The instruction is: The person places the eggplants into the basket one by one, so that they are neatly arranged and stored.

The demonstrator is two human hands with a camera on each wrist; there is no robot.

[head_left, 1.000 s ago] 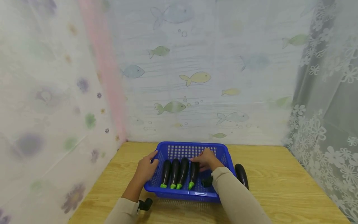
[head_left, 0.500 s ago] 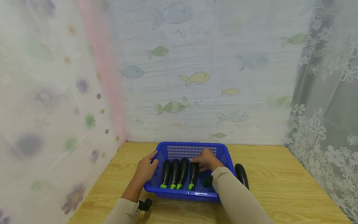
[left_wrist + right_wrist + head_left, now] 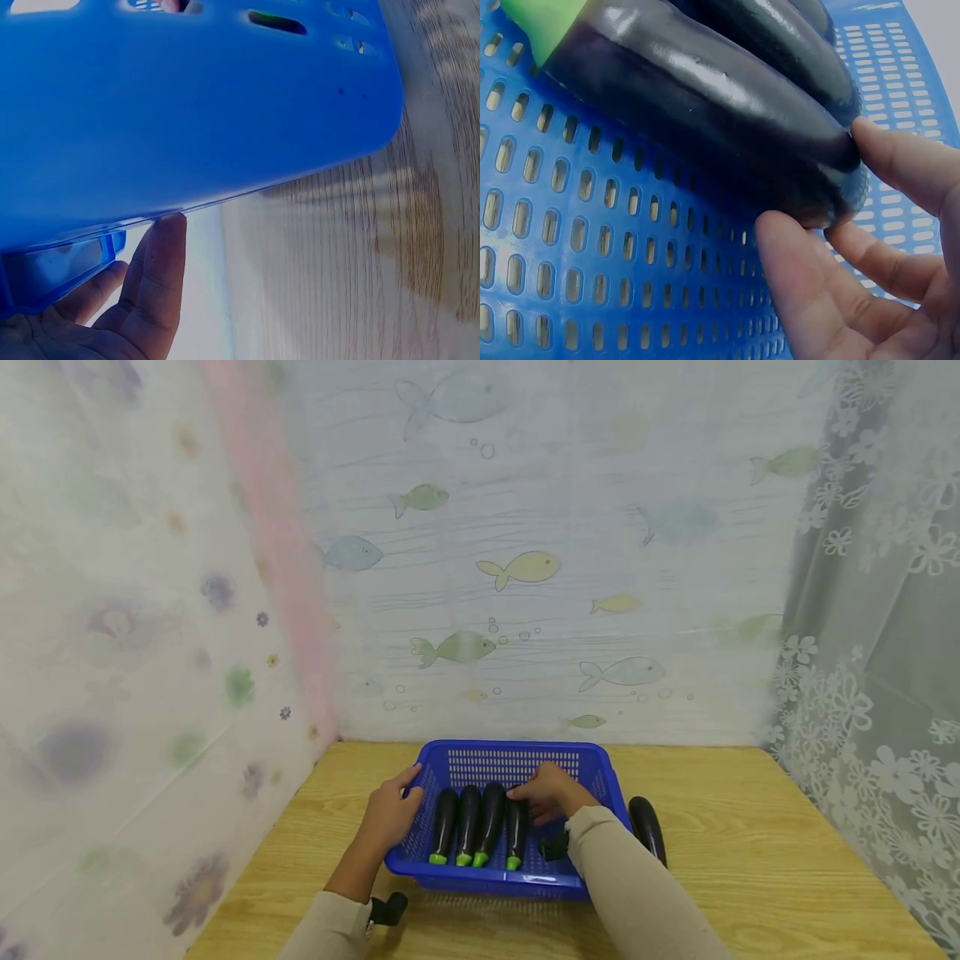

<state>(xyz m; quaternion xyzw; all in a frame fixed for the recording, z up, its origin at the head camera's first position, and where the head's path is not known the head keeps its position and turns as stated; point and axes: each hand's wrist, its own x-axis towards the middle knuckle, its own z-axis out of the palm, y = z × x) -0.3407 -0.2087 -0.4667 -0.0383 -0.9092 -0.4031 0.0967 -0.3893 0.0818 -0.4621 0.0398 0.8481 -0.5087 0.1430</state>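
In the head view a blue slotted plastic basket (image 3: pixel 517 746) stands on the table. My left hand (image 3: pixel 393 810) holds its left rim, and in the left wrist view the fingers (image 3: pixel 165 262) reach up against the outer wall below the rim. Inside lie three dark eggplants (image 3: pixel 469 822) side by side, green caps facing me. Just right of them lies another eggplant (image 3: pixel 517 835). My right hand (image 3: pixel 553 789) pinches its rounded far end; in the right wrist view the thumb touches one side of that end and the fingers (image 3: pixel 791 259) the other.
One more eggplant (image 3: pixel 648 828) lies on the wooden table (image 3: pixel 750 835) just outside the basket's right wall. Behind the table hangs a fish-print curtain (image 3: pixel 450 693), with a flowered sheet (image 3: pixel 150 735) on the left and a lacy one (image 3: pixel 862 735) on the right.
The eggplant in my right hand has shifted slightly left, nearer the row of three, and lies straighter. The left hand and the basket have stayed in place.
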